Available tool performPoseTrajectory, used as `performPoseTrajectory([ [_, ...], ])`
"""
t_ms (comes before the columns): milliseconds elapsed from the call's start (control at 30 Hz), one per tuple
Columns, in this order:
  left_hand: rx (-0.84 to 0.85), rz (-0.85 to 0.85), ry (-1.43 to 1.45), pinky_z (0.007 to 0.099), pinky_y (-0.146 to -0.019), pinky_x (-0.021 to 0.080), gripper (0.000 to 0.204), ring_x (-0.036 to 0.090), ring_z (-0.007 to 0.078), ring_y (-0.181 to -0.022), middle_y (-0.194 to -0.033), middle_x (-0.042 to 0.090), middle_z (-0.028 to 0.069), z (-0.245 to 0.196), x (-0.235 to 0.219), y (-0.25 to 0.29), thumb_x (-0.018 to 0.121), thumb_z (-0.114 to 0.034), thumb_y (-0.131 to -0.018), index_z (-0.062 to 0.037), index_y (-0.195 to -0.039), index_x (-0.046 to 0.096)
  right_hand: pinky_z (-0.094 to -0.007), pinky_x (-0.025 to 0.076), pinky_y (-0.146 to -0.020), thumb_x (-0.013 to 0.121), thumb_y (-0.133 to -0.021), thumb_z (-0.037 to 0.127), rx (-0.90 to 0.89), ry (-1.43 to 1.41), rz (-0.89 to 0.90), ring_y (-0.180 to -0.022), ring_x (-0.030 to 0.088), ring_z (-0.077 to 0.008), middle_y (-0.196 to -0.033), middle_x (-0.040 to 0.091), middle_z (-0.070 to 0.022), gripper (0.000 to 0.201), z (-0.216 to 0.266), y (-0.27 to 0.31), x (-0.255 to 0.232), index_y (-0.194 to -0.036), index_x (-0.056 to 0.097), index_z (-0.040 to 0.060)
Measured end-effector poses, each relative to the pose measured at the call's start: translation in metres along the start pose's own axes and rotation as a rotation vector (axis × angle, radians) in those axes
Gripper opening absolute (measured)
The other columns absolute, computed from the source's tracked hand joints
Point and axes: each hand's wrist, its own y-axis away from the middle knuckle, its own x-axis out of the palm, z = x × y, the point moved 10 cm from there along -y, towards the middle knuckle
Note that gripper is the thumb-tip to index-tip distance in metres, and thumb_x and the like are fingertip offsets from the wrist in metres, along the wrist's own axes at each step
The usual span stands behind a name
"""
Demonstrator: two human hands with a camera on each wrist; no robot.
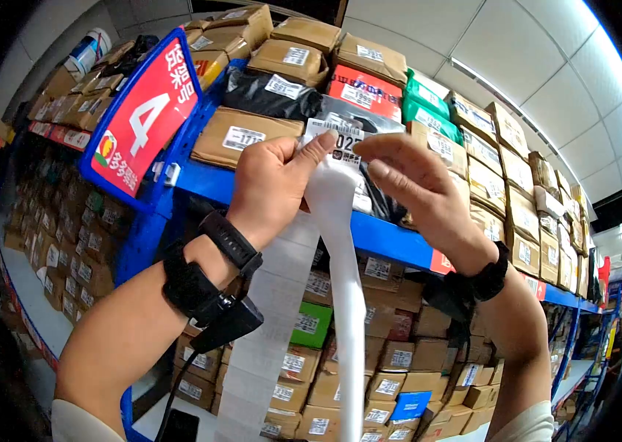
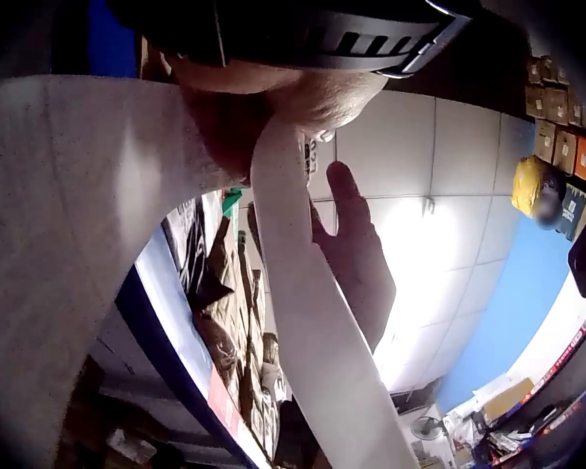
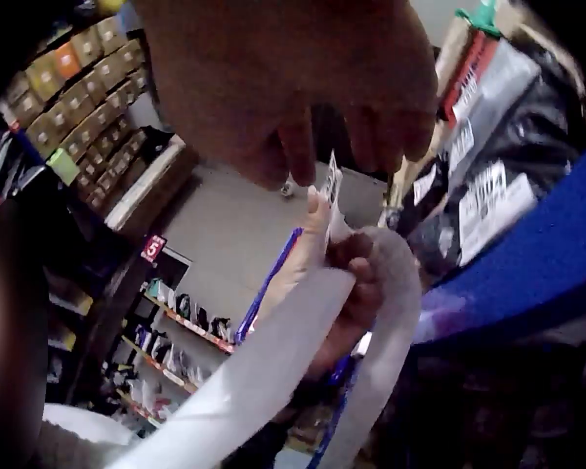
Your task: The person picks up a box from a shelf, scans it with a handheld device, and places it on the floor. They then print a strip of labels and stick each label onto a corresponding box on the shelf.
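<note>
My left hand (image 1: 270, 180) pinches the top of a long white label strip (image 1: 334, 202) between thumb and fingers. At its upper end is a printed label (image 1: 348, 146) with a barcode and large digits. The strip bends over the fingers, and two lengths of it hang down, the wider backing paper (image 1: 270, 317) lying behind. My right hand (image 1: 432, 195) is raised just right of the label, thumb and fingers apart with nothing between them. In the right wrist view its fingers (image 3: 298, 147) hover close over the label's edge.
A blue shelf (image 1: 392, 239) stacked with labelled parcels stands right behind the hands. Below it are more cartons (image 1: 392, 361). A red sign (image 1: 145, 118) with a 4 juts out at the left. A dark phone-like slab (image 1: 178, 426) lies at the bottom.
</note>
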Motion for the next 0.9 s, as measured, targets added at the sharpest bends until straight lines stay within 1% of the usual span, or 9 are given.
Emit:
performPoseTrajectory([
  [200, -0.126, 0.068, 0.095, 0.0238, -0.055, 0.053, 0.058, 0.064, 0.0119, -0.058, -0.067, 0.064, 0.0035, 0.024, -0.045, -0.011, 0.054, -0.059, -0.091, -0.0029, -0.083, 0.066, -0.03, 0.043, -0.099, 0.054, -0.1, 0.025, -0.026, -0.087, 0.01, -0.113, 0.054, -0.0147, -0.12, 0.062, -0.0088, 0.034, -0.006, -0.042, 0.029, -0.124, 0.06, 0.0019],
  [300, -0.353, 0.117, 0.266, 0.0296, -0.074, 0.057, 0.086, 0.07, 0.0198, -0.079, -0.087, 0.07, 0.0106, 0.05, -0.06, -0.003, 0.023, -0.075, -0.091, 0.0001, -0.106, 0.064, -0.03, 0.04, -0.101, 0.05, -0.101, 0.032, -0.061, 0.071, -0.029, -0.115, 0.053, -0.0146, -0.121, 0.062, -0.0076, 0.039, -0.006, -0.064, 0.024, -0.125, 0.06, 0.0032],
  [400, -0.214, 0.26, 0.029, 0.0297, -0.08, 0.055, 0.043, 0.067, 0.0156, -0.088, -0.093, 0.069, 0.009, 0.061, -0.082, -0.006, 0.055, -0.039, -0.098, 0.0004, -0.112, 0.063, -0.0312, 0.037, -0.103, 0.047, -0.102, 0.035, -0.078, 0.103, -0.035, -0.119, 0.051, -0.016, -0.123, 0.061, -0.007, 0.041, -0.011, -0.083, 0.024, -0.124, 0.061, 0.0036],
  [433, -0.098, 0.222, 0.084, 0.0279, -0.082, 0.054, 0.039, 0.065, 0.0144, -0.092, -0.1, 0.068, 0.0079, 0.052, -0.083, -0.006, 0.067, -0.01, -0.09, 0.0026, -0.125, 0.053, -0.0316, 0.036, -0.104, 0.048, -0.102, 0.035, -0.099, 0.108, -0.06, -0.119, 0.051, -0.0161, -0.123, 0.061, -0.007, 0.041, -0.014, -0.088, 0.019, -0.125, 0.06, 0.0034],
  [567, -0.014, 0.199, 0.157, 0.0282, -0.084, 0.053, 0.064, 0.065, 0.0162, -0.096, -0.108, 0.066, 0.013, 0.046, -0.088, 0.009, 0.067, 0.005, -0.085, 0.0029, -0.139, 0.031, -0.0335, 0.032, -0.108, 0.043, -0.103, 0.032, -0.174, 0.136, -0.14, -0.122, 0.05, -0.0188, -0.126, 0.06, -0.0098, 0.042, -0.019, -0.121, 0.005, -0.126, 0.058, 0.0002],
  [733, 0.067, 0.204, 0.222, 0.0284, -0.084, 0.053, 0.067, 0.065, 0.0164, -0.097, -0.107, 0.066, 0.0152, 0.056, -0.089, 0.01, 0.063, 0.006, -0.087, 0.0023, -0.141, 0.024, -0.0306, 0.038, -0.104, 0.04, -0.103, 0.029, -0.4, 0.375, -0.215, -0.118, 0.055, -0.0208, -0.127, 0.06, -0.0152, 0.041, -0.042, -0.196, -0.064, -0.131, 0.054, 0.0029],
  [800, 0.052, 0.208, 0.266, 0.0285, -0.085, 0.053, 0.067, 0.065, 0.0161, -0.096, -0.106, 0.066, 0.0156, 0.062, -0.089, 0.011, 0.064, 0.006, -0.087, 0.0027, -0.14, 0.024, -0.031, 0.041, -0.1, 0.044, -0.101, 0.031, -0.24, 0.496, -0.32, -0.116, 0.056, -0.0231, -0.126, 0.06, -0.0153, 0.039, -0.063, -0.228, -0.101, -0.128, 0.058, 0.0051],
  [833, 0.052, 0.203, 0.303, 0.0285, -0.085, 0.053, 0.064, 0.065, 0.0159, -0.096, -0.107, 0.066, 0.0155, 0.065, -0.089, 0.011, 0.064, 0.006, -0.086, 0.0031, -0.138, 0.028, -0.0318, 0.043, -0.095, 0.048, -0.099, 0.033, -0.161, 0.35, -0.425, -0.112, 0.056, -0.024, -0.123, 0.062, -0.0139, 0.039, -0.066, -0.234, -0.108, -0.124, 0.06, 0.005],
  [900, 0.028, 0.22, 0.279, 0.0284, -0.085, 0.053, 0.062, 0.065, 0.016, -0.097, -0.106, 0.066, 0.015, 0.071, -0.085, 0.01, 0.065, 0.005, -0.086, 0.0033, -0.137, 0.03, -0.0341, 0.038, -0.102, 0.044, -0.101, 0.032, -0.081, 0.407, -0.441, -0.12, 0.052, -0.0228, -0.13, 0.058, -0.0105, 0.04, -0.052, -0.24, -0.088, -0.127, 0.059, 0.0067],
])
